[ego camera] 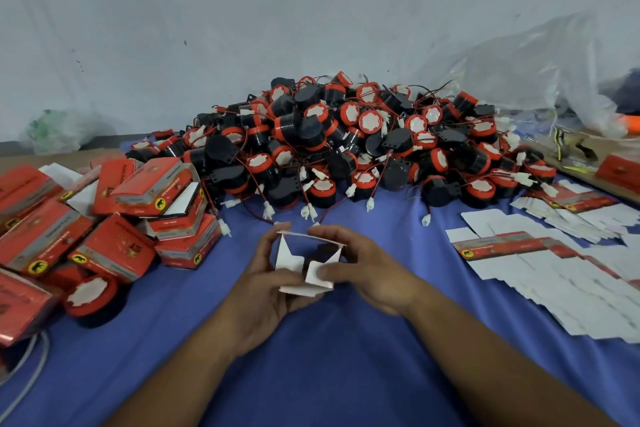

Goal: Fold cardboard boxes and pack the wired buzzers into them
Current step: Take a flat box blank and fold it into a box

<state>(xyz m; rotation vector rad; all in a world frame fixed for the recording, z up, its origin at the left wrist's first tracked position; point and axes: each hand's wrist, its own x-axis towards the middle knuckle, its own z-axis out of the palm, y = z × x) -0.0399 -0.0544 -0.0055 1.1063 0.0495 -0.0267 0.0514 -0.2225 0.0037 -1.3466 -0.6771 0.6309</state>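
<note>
One blue cloth (311, 367) covers the work surface from the near edge to the pale wall. On its far middle lies a pile of wired buzzers (346, 146): black round bodies with red rims and white faces, red and black leads with white plugs trailing toward the viewer. A clear plastic bag (533, 59) rises behind the pile at the far right. A heap of folded red boxes (104, 215) occupies the left side, several tilted against one another. Flat box blanks (561, 274), mostly white side up, are fanned out on the right, well apart from the heap.

Near the centre, just in front of the pile, both hands hold a part-folded box (289, 258) above the cloth, its white inner flaps open toward the viewer. The left hand (259, 291) cups the box from the left and below, fingers curled round it. The right hand (370, 270) grips the right side, fingers wrapped over the far edge, its thumb pressing a white flap inward. What the box contains cannot be told. A single loose buzzer (91, 295) lies beside the heap at the left.
</note>
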